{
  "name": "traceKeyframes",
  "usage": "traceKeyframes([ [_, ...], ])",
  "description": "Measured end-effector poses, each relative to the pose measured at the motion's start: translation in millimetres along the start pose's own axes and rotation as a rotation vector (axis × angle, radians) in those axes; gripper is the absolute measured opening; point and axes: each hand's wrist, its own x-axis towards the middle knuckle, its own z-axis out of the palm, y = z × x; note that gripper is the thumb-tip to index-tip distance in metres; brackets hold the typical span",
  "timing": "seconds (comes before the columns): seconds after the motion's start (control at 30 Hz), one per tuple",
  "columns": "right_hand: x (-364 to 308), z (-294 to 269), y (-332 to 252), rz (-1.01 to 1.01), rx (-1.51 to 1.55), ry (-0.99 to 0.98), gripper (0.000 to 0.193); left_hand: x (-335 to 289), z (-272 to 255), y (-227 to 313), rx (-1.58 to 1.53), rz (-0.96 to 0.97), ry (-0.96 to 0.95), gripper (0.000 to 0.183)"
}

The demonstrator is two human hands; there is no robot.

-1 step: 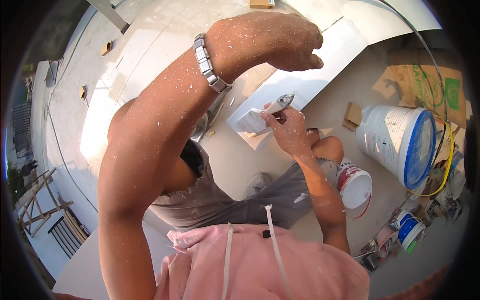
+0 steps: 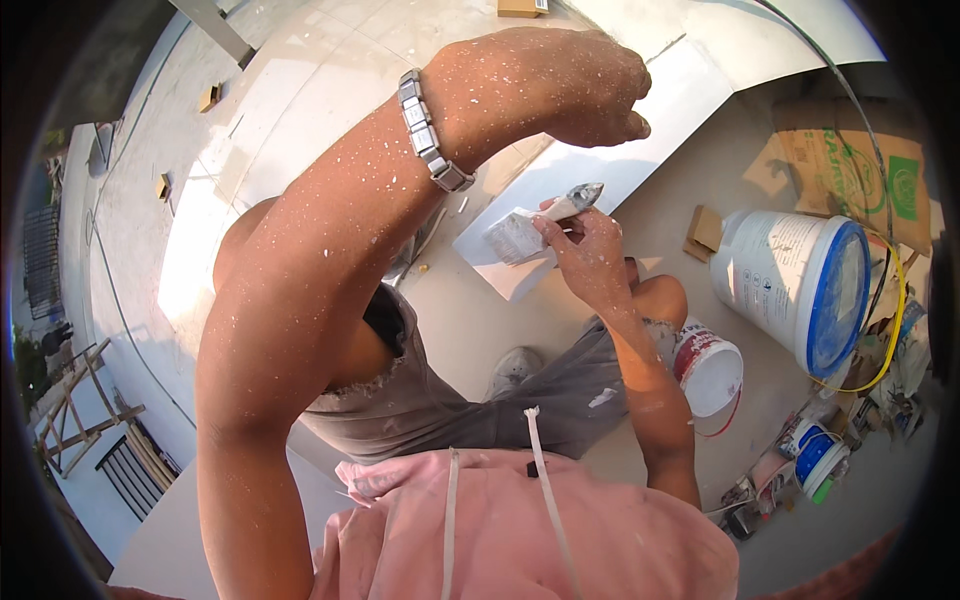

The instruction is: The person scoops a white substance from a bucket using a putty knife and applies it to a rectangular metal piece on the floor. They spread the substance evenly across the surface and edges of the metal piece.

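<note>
1. The floor (image 2: 470, 335) is grey in the middle, with pale tiles (image 2: 330, 60) toward the upper left — thin joints run between them.
2. Bright sunlight (image 2: 195, 255) lies in patches on the tiles.
3. A grey post (image 2: 217, 32) shows at top left.
4. A wooden frame (image 2: 118, 418) — bare bars — sits near the left edge.

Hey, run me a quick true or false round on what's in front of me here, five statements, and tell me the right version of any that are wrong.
1. The right hand holds a brush. True.
2. The left wrist is bare. False: a silvery link band circles the left wrist.
3. The large bucket has a red lid. False: the large white bucket has a blue lid.
4. The left forearm is speckled with white. True.
5. The top being worn is green. False: it is a pink top.
</note>
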Motion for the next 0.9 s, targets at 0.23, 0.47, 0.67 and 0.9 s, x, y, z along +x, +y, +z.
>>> traceKeyframes([
  [0.23, 0, -7, 6, 0.102, 0.094, -0.052, 0.026, 6, 4, -8, -0.031, -0.044, -0.105, 0.034],
  [0.47, 68, -47, -20, -0.005, -0.045, 0.097, 0.027, -29, -25, -22, -0.071, -0.007, 0.0, 0.035],
  [0.67, 115, -87, -18, -0.459, -0.174, 0.458, 0.021, -21, -39, -13, -0.086, -0.162, -0.13, 0.036],
  [0.9, -25, 64, -3, -0.732, -0.595, 0.028, 0.052, -14, -24, -21, -0.12, -0.082, -0.055, 0.035],
])
